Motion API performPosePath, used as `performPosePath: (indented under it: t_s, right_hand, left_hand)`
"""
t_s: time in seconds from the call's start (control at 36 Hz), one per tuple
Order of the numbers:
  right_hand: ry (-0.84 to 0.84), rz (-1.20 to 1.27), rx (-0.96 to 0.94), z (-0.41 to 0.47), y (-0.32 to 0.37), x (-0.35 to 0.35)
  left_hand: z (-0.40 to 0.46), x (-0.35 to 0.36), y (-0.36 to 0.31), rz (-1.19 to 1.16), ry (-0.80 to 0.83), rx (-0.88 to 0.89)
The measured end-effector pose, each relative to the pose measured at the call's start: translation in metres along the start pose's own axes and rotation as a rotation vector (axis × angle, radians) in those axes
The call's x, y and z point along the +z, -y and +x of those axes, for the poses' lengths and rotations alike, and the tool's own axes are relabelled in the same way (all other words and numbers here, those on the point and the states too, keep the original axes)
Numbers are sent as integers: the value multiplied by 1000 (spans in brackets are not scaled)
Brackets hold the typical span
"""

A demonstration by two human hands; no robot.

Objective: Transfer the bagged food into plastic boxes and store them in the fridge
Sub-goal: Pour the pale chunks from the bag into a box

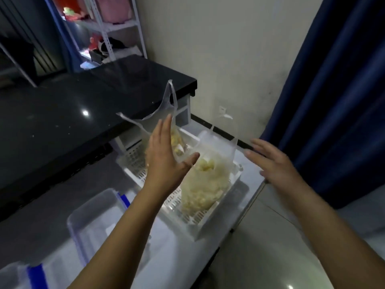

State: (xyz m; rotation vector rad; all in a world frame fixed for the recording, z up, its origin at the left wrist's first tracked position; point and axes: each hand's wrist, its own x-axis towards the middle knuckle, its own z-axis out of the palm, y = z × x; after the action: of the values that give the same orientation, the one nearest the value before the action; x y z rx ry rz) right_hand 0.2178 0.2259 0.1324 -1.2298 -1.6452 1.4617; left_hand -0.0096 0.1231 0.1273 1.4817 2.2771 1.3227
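Reaching over a white slotted basket [200, 221] on a pale, glossy surface, a person spreads both hands around two thin bags of pale yellow food, neither yet gripped. The left hand [164, 161] hangs flat with fingers straight and wide, thumb out, its palm just beside the rear bag [177, 142], whose clear handles stand up loose behind the fingertips. The right hand [275, 163] hovers open as well, fingers extended and blurred, apart from the nearer, fuller bag [204, 184], which stands upright in the basket with its top gaping. A clear plastic box [93, 222] with blue clips waits near the left forearm, well apart from the bags; a second box [25, 274] shows at the lower left corner. No fridge door can be made out. The risks look plain enough: the film is flimsy and the mouths are open, so a grab low on a bag, or by one handle alone, could tip it and spill food into the basket's slots. The rear bag leans and may slump if the left hand only brushes it. Lifting one bag could also drag its neighbour, since the two appear to touch. A black countertop [83, 113] lies close beside the basket, leaving the left arm little room on that side.
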Motion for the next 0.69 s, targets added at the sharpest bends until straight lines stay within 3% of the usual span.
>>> performPosePath:
  t_s: [0.08, 0.19, 0.36, 0.47, 0.56, 0.69]
  right_hand:
    - [24, 64, -2, 35, 16, 14]
    - [-6, 93, -141, 67, 25, 27]
    - [132, -34, -334, 64, 37, 25]
    - [265, -90, -419, 54, 33, -2]
    - [259, -24, -346, 61, 11, -27]
    - [347, 117, -54, 88, -32, -42]
  left_hand:
    - [27, 15, -9, -6, 19, -2]
    - [51, 36, -21, 32, 59, 42]
    - [70, 62, -43, 55, 45, 26]
    - [84, 67, -60, 37, -83, -24]
    - [91, 66, -64, 37, -166, -50]
    - [96, 60, -62, 19, -218, -157]
